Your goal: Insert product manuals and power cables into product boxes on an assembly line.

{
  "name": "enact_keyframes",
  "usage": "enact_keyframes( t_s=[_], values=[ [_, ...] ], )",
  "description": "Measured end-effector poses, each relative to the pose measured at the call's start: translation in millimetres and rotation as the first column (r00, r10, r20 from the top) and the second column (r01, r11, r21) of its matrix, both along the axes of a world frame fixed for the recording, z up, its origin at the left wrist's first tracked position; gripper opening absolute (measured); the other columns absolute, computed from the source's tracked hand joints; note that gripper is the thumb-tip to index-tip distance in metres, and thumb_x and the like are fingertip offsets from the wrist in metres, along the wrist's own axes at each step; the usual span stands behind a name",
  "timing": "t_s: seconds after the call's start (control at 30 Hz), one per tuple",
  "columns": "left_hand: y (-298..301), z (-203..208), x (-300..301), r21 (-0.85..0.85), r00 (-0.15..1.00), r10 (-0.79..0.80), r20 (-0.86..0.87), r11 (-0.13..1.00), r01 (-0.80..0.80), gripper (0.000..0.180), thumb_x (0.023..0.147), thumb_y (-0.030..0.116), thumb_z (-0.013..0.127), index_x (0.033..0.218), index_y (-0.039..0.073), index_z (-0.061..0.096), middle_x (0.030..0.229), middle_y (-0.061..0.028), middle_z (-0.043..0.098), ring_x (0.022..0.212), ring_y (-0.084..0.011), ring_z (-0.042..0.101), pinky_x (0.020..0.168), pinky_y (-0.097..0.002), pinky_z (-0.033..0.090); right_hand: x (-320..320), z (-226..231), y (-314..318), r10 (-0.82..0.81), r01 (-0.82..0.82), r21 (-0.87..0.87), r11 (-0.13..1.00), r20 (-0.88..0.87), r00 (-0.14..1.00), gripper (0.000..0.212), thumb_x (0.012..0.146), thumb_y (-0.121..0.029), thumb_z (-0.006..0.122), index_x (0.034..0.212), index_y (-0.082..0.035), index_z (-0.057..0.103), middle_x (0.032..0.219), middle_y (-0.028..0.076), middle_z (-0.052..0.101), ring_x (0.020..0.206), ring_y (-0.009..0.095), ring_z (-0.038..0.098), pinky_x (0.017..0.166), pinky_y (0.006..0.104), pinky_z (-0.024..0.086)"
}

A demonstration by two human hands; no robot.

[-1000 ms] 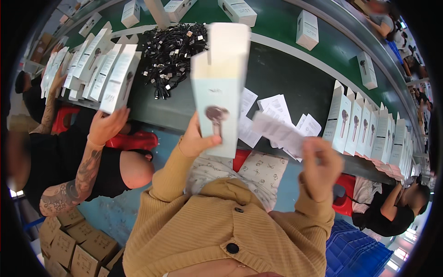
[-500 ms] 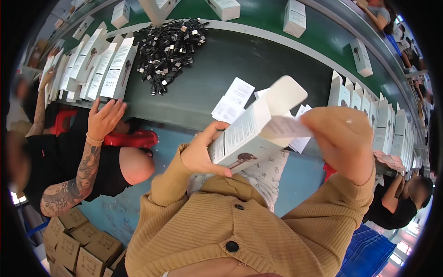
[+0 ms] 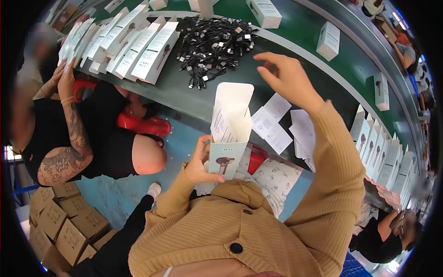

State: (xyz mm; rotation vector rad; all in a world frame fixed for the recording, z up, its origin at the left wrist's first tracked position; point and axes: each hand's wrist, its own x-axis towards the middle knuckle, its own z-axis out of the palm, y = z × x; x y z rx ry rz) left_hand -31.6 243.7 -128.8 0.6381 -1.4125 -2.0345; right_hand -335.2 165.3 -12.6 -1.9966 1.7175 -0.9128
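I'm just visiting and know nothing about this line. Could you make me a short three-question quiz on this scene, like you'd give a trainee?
1. Multiple choice: what is in the worker's left grip?
a) a blue crate
b) an open-topped pale carton
c) a red stool

2. True or false: the right grip is closed on a second carton.

3. Fill in the blank: on the dark bench, the heaped black ____ lie farther left in the picture than the loose paper sheets.

Key:
1. b
2. False; it is open and empty.
3. cables
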Motion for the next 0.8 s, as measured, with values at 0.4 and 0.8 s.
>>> enact_keyframes(
  t_s=[0.4, 0.8],
  values=[
    [1, -3, 3, -0.089, 0.988, 0.031, 0.150, 0.996, -0.018, 0.099, 0.063, 0.021, 0.088, 0.135, 0.006, 0.021, 0.128, -0.0140, 0.047, 0.121, -0.0224, 0.045, 0.101, -0.0371, 0.034, 38, -50, -73, 0.061, -0.024, 0.081, 0.996, -0.496, 0.866, 0.023, 0.084, -0.025, 0.062, 0.101, -0.010, 0.064, 0.093, 0.011, 0.067, 0.085, 0.031, 0.064, 0.073, 0.0432, 0.052],
    [19, -13, -5, -0.198, 0.991, 0.000, 0.137, 0.980, 0.027, 0.103, 0.059, 0.019, 0.090, 0.136, 0.006, 0.023, 0.133, -0.0160, 0.043, 0.123, -0.0246, 0.045, 0.102, -0.0394, 0.034, 8, 50, 8, -0.139, 0.141, 0.035, 0.989, 0.517, 0.845, 0.016, 0.086, -0.016, 0.064, 0.093, -0.001, 0.063, 0.073, -0.001, 0.064, 0.056, 0.001, 0.045, 0.049, 0.0185, 0.036]
  ],
)
